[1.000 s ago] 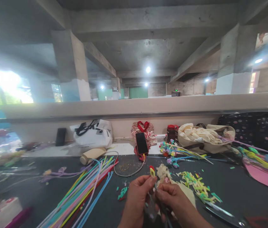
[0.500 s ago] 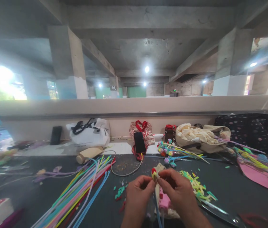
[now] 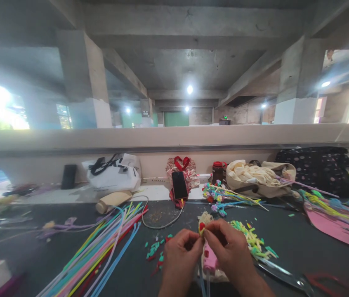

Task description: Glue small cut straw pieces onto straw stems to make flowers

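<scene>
Between the fingertips of both hands is a small red and yellow pipe-cleaner flower [image 3: 202,228], with a blue stem [image 3: 202,278] running down below it. My left hand [image 3: 180,258] pinches it from the left, thumb against index finger. From the right, my right hand [image 3: 232,253] pinches its yellow part. Just under the hands a pink glue gun [image 3: 210,260] lies on a pale crumpled cloth [image 3: 204,218], partly covered by my right hand. Short yellow and green pipe-cleaner pieces [image 3: 248,237] are heaped right of the hands; green and red pieces [image 3: 154,249] lie to the left.
Long coloured pipe cleaners [image 3: 100,251] spread across the left of the dark table. Scissors [image 3: 282,274] lie at right. Behind the hands are a phone [image 3: 179,185] on a cable, finished small flowers [image 3: 219,198], a red-lidded bottle [image 3: 218,172] and a white bag [image 3: 112,173].
Both hands stay pinched on the flower, and its yellow part sits lower and is more covered by the fingers. More of the glue gun shows. The whole view has shifted slightly.
</scene>
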Tool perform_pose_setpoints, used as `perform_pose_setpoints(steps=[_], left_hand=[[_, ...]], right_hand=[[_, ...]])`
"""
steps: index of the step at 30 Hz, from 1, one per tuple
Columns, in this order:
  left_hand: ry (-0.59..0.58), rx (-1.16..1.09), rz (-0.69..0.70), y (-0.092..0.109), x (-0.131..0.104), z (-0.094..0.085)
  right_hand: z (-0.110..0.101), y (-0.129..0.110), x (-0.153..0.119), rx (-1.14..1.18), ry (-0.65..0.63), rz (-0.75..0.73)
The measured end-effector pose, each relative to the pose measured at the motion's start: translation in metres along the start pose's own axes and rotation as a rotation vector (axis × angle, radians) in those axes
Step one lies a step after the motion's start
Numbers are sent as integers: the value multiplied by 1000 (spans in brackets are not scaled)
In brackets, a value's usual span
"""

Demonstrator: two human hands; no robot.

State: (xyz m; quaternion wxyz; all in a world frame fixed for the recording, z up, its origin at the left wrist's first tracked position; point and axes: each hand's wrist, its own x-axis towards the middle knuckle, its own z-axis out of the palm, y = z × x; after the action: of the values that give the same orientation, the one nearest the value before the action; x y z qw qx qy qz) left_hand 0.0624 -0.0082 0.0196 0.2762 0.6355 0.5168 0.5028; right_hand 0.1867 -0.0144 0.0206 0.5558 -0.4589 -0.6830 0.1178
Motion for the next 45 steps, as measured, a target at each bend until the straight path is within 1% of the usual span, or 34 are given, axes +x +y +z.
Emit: perform_pose_setpoints(steps=[2,4,8,11,14,16,20,23,25,29,33,37,39,41,45], left_hand=[[-13,-22,-18,0,0,1],[-35,-75,-53,-2,1,1],[-78,-232,-144,-6,3,2],[-93,-306,-188,-5,4,2],[-93,-363,-211,-3,3,2],[-91,-396,-228,-2,2,2],[-132,-421,-250,-4,2,3],[-135,-426,-240,-5,3,3],[-149,-418,-225,-3,3,2],[-156,-370,-152,3,1,0],[-158,-309,-82,4,-1,-1],[-156,-261,-23,3,-2,-1],[-157,-275,-23,4,-2,-1],[-182,-349,-88,4,-1,-1],[-260,-604,-325,-3,2,2]], right_hand=[[-1,0,0,-7,-15,17],[-1,-1,-1,43,-36,75],[2,-1,1,317,-80,275],[4,1,3,465,-101,362],[5,1,3,490,-96,375],[4,-1,2,444,-88,355],[2,-4,-1,378,-98,331],[4,-2,0,407,-92,343],[6,3,2,465,-106,385],[9,11,5,603,-175,496],[4,9,7,649,-237,559],[-2,3,8,658,-273,561],[-4,2,8,624,-273,540],[-7,2,9,553,-242,499],[-13,0,10,435,-119,400]])
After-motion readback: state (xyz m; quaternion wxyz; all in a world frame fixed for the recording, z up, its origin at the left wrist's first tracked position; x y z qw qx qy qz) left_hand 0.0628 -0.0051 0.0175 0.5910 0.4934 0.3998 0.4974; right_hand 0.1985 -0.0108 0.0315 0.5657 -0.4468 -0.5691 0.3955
